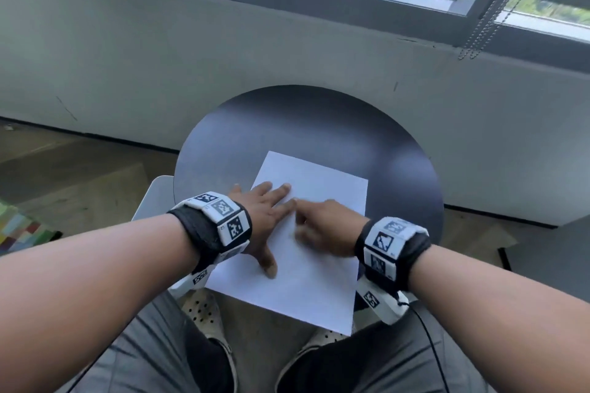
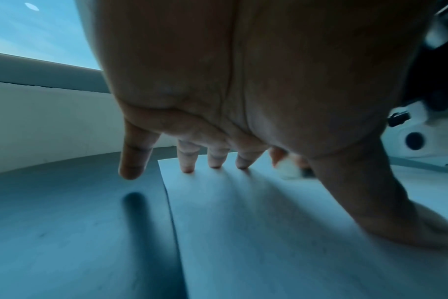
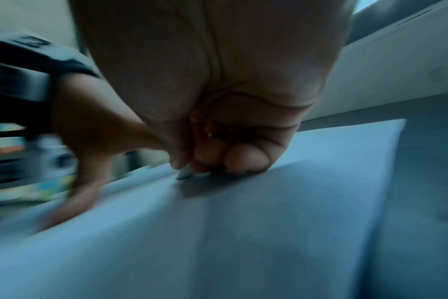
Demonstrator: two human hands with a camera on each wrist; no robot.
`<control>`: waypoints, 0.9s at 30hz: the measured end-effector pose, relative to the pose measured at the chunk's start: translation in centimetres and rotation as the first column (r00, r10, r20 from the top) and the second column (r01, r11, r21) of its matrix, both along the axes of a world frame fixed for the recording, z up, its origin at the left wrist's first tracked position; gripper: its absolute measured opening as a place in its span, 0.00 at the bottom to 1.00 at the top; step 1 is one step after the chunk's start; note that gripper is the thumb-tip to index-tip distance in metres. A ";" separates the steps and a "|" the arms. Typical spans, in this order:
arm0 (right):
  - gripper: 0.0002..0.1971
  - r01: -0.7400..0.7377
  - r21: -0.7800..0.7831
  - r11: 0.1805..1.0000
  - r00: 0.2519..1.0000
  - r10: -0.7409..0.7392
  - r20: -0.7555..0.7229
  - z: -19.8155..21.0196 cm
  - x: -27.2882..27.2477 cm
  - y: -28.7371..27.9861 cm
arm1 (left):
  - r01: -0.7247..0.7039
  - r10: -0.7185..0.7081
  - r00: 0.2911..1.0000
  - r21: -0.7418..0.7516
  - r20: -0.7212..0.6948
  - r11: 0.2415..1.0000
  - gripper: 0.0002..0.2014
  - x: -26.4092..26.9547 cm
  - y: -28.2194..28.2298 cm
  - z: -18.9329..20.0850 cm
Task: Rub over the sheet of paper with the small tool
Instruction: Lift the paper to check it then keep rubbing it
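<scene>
Sheet of paper (image 1: 314, 268) bears no readable writing; left hand (image 1: 266, 220) presses flat, right hand (image 1: 322, 228) pinches small tool (image 3: 184, 173).

Your sheet of paper (image 1: 306, 268) is plain white and lies flat on the round dark table (image 1: 319, 124), turned at a slant, its near edge hanging past the table's rim. It sits under both of your hands: the left hand (image 1: 265, 220) presses its left part with spread fingers. The small tool (image 3: 184, 173) is a pale, whitish piece pinched in your right hand (image 1: 322, 226), its tip touching the paper just beside your left fingertips.
</scene>
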State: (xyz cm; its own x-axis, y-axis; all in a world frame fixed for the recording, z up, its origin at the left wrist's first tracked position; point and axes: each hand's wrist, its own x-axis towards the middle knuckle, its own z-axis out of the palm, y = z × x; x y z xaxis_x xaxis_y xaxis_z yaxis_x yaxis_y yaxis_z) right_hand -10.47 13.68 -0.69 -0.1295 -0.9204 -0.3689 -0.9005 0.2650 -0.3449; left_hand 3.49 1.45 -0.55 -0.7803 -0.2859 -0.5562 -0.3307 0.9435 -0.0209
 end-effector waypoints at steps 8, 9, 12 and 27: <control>0.14 -0.013 0.017 1.000 0.998 0.014 -0.055 0.2 1.9 1.8 | -0.015 0.013 0.999 0.043 0.045 0.999 0.69 -0.6 -0.1 -0.1; 0.13 -0.138 0.051 0.989 0.990 0.140 -0.022 0.5 3.1 2.5 | -0.008 0.006 0.999 0.040 0.045 0.999 0.69 -0.6 -0.2 -0.1; 0.12 -0.137 0.082 0.987 0.985 0.144 -0.091 0.4 2.2 2.3 | 0.000 -0.002 0.998 0.037 0.064 0.999 0.69 -0.6 -0.2 0.0; 0.13 0.127 0.080 0.989 0.963 -0.104 -0.249 0.4 -1.0 2.0 | 0.000 -0.002 0.998 0.036 0.064 0.999 0.69 -0.9 0.5 0.2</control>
